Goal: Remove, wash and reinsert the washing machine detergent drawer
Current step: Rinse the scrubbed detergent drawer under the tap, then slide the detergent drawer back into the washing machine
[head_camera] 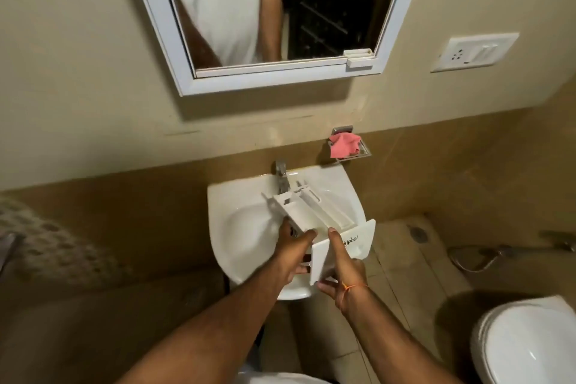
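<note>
Both forearms reach in, left hand (291, 246) and right hand (343, 262) gripping the detergent drawer (314, 221) by its front, over the sink (237, 221) under the tap (282, 174), probably for rinsing.

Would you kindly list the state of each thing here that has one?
detergent drawer: out of the machine, held over the sink
left hand: grips the drawer's side
right hand: grips the drawer's front panel
sink: no water seen in it
tap: no water seen running
pink cloth: crumpled in the wall rack
</note>
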